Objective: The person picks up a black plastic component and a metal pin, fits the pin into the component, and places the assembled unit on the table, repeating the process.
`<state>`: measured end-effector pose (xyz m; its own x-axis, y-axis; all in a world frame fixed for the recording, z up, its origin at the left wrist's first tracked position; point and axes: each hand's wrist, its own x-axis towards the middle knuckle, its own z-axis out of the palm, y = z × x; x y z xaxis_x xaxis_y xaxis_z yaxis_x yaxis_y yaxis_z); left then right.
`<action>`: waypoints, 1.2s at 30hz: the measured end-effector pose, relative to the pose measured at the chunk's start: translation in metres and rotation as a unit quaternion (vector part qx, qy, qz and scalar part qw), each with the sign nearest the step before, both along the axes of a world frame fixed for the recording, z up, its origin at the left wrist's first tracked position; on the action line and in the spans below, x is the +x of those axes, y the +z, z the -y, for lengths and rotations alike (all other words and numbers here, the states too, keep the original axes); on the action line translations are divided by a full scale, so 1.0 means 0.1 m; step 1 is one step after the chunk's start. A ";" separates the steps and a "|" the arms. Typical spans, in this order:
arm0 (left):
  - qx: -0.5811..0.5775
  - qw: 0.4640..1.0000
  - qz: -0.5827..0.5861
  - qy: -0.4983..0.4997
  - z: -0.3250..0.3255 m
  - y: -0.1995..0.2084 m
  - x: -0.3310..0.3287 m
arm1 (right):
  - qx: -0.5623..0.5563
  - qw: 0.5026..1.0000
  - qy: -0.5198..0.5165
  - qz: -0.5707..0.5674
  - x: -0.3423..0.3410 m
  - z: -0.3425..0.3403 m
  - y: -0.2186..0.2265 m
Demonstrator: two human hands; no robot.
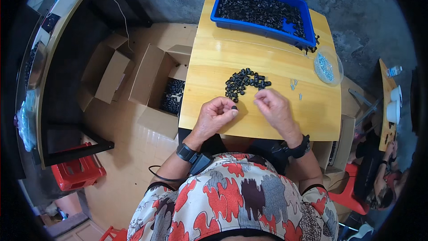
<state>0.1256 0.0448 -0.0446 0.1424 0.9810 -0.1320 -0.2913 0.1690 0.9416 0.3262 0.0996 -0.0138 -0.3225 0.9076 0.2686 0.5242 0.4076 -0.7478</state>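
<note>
My left hand (215, 117) is closed in a pinch above the near part of the table, with a small black plastic part (234, 107) at its fingertips. Opposite it, my right hand (275, 109) has thumb and fingers drawn together; whatever lies between them is too small to make out. Just beyond both hands is a loose pile of small black plastic parts (243, 81). Several silver screws (294, 84) lie to the right of the pile. Farther right, a clear round tub (339, 75) holds many more screws.
A blue tray (290, 40) full of black parts stands at the far edge of the wooden table (223, 53). Open cardboard boxes (146, 75) sit on the floor to the left, one containing black parts. A red stool (80, 169) is at lower left. Another person is at far right.
</note>
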 end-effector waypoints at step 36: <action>0.018 0.999 -0.031 0.016 -0.03 -0.03 0.00 | -0.020 0.976 -0.216 0.036 1.18 0.17 -0.20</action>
